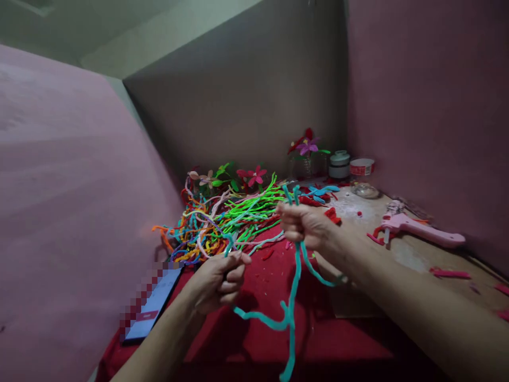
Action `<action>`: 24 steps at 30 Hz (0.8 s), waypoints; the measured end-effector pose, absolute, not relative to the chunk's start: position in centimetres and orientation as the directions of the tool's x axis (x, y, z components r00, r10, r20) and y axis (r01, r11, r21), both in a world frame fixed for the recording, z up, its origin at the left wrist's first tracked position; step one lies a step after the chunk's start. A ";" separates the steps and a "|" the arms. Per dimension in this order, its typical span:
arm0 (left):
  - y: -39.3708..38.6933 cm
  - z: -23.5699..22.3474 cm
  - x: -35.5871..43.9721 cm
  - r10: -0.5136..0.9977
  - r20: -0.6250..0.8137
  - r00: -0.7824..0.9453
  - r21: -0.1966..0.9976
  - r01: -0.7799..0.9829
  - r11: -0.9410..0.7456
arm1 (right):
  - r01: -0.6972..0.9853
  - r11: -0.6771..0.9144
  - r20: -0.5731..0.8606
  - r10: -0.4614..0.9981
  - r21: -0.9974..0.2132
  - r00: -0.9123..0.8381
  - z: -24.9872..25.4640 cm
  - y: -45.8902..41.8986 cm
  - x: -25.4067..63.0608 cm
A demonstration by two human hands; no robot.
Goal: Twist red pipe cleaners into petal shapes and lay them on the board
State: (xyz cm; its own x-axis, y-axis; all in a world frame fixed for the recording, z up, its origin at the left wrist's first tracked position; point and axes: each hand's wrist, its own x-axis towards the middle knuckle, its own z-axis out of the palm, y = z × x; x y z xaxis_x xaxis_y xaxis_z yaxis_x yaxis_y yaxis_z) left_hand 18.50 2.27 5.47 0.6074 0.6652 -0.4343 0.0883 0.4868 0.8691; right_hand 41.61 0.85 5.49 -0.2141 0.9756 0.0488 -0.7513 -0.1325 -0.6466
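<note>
Turquoise pipe cleaners (pixel 293 307) are stretched between my two hands above a red cloth. My left hand (pixel 220 281) is closed on one length, whose curled end pokes out above the fist while the rest runs right to a junction. My right hand (pixel 304 225) is closed higher up, with two tips sticking out above its fingers. Below that fist one strand hangs straight down past the junction, and another bends right beneath the wrist. How the strands join inside my right fist is hidden.
A pile of many-coloured pipe cleaners (pixel 246 212) lies ahead. Behind it stand pipe-cleaner flowers (pixel 254 174). A pink glue gun (pixel 423 229) lies at right, near a tape roll (pixel 362 167) and a lidded jar (pixel 339 164). At left lies a tablet-like screen (pixel 153 305) on the red cloth (pixel 258 297).
</note>
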 end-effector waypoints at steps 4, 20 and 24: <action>1.7 6.7 21.4 0.508 -0.523 0.685 0.790 0.164 0.591 | -0.565 -0.119 0.025 0.970 -0.816 -0.241 4.6 -0.7 37.8; -0.1 6.8 24.8 0.758 -0.301 0.578 0.939 0.317 0.131 | -0.587 0.105 0.153 0.988 -0.803 -0.033 4.4 -1.0 36.6; 0.1 6.0 25.4 0.726 -0.232 0.647 0.964 0.251 0.084 | -0.602 0.149 0.120 0.989 -0.784 0.088 4.4 -0.9 36.8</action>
State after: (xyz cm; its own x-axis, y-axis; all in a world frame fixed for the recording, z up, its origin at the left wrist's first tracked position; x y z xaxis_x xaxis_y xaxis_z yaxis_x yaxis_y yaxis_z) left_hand 25.40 0.13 6.01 0.6472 0.7263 -0.2317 0.2506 0.0844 0.9644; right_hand 36.78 -0.87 4.42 0.0879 0.9888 0.1203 -0.6021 0.1490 -0.7844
